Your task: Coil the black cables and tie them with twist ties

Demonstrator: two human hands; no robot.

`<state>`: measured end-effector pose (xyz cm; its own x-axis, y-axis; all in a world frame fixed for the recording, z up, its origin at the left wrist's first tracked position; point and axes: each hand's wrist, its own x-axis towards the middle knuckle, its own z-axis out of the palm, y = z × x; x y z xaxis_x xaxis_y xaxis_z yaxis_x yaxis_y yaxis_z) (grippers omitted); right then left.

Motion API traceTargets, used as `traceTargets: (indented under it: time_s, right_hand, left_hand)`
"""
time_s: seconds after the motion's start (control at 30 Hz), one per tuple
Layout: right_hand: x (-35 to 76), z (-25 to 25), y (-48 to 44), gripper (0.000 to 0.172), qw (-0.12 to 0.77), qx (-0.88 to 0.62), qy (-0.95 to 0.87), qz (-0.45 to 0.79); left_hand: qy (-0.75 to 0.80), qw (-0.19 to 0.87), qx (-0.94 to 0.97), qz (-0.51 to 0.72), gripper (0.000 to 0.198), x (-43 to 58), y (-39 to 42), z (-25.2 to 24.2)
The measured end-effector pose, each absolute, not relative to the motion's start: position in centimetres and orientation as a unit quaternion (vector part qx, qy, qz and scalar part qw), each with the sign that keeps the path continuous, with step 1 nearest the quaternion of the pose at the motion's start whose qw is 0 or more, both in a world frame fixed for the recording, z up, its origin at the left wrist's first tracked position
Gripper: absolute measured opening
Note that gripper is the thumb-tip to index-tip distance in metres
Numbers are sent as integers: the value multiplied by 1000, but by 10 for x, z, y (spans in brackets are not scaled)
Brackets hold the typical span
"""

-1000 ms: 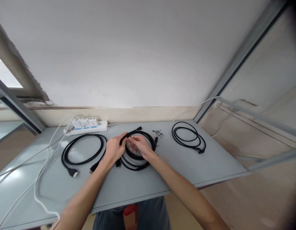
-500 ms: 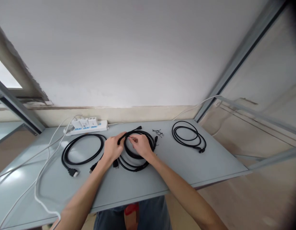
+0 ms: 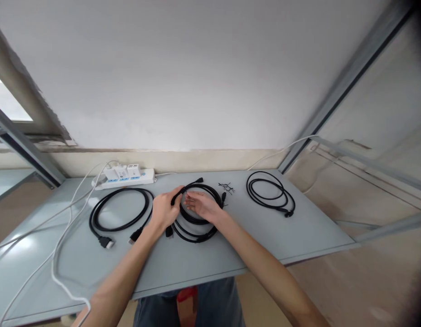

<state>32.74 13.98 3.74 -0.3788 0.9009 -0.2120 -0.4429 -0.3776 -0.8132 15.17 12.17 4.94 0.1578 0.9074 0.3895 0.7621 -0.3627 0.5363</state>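
My left hand (image 3: 165,208) is closed around the left side of a coiled black cable (image 3: 196,239), with thumb and fingers wrapped over its strands. One connector end (image 3: 200,180) of this cable points away at the top of the coil. Over the middle of the loops is my right hand (image 3: 204,207), its fingers loosely bent and apart; I see nothing held in them. Several short black twist ties (image 3: 227,188) lie behind and right of the coil. To the left rests another black cable coil (image 3: 120,228), with a large HDMI-like plug (image 3: 106,242) at its front.
A third black cable coil (image 3: 269,206) lies at the right. At the back left stands a white power strip (image 3: 131,181) with chargers plugged in. White cords (image 3: 54,268) run across the table's left side. Metal frame posts (image 3: 300,147) flank the grey tabletop (image 3: 258,240).
My right hand's fingers have loosened from a pinch at the coil's upper left and spread apart. The left hand keeps its grip. The whole view has shifted slightly.
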Motion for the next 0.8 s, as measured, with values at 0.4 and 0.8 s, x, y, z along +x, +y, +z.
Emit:
traceTargets:
  time_s: [0.4, 0.8]
  right_hand:
    - [319, 41, 130, 19, 415, -571, -651, 279]
    - [324, 39, 129, 30, 394, -544, -688, 274]
  left_hand:
    - [607, 81, 743, 271, 41, 156, 125, 47]
    - [580, 123, 735, 328, 41, 155, 126, 43]
